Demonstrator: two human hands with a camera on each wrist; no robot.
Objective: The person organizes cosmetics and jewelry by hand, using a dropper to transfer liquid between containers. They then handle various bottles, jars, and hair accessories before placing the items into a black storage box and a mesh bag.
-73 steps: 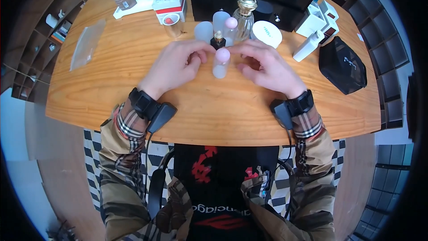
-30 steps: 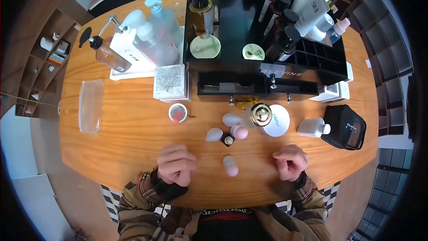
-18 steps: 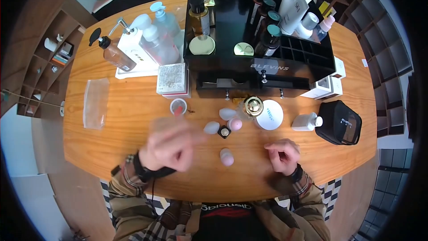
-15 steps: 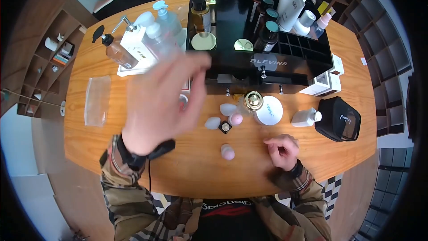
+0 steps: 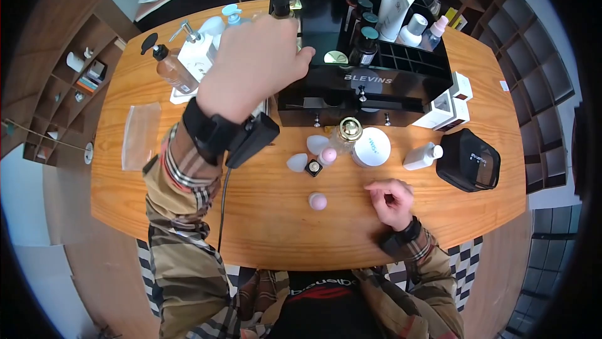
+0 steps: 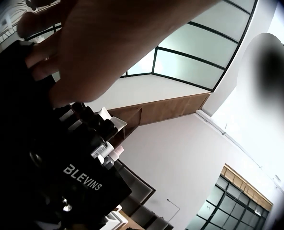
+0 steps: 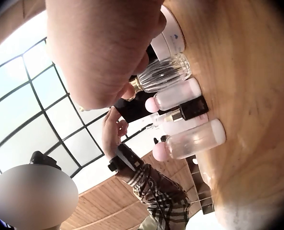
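My left hand [image 5: 257, 63] is raised over the left end of the black BLEVINS cosmetics organizer [image 5: 407, 85], back of the hand up. It hides the pale round lid seen there earlier and partly covers a dark-capped bottle [image 5: 281, 6]. In the left wrist view its fingers [image 6: 46, 50] overlap the dark organizer; I cannot tell whether they hold anything. On the table at right rests my right hand [image 5: 392, 204], fingers loosely curled around nothing. A small clear bottle with a pink ball cap [image 5: 318, 201] stands to its left, seen side-on in the right wrist view.
Behind that bottle cluster a black square bottle [image 5: 313, 168], two frosted egg-shaped things [image 5: 297, 163], another pink-capped bottle [image 5: 327, 155] and a gold-capped glass bottle [image 5: 350, 129]. A white round jar [image 5: 371, 148], white bottle [image 5: 422, 156] and black pouch [image 5: 468, 160] stand right; a clear bag [image 5: 140, 136] lies left.
Both hands were near the pink-capped bottle and drew apart. My left hand then rose and moved forward over the organizer, while the right stayed resting at right. The head view tilted and shifted.
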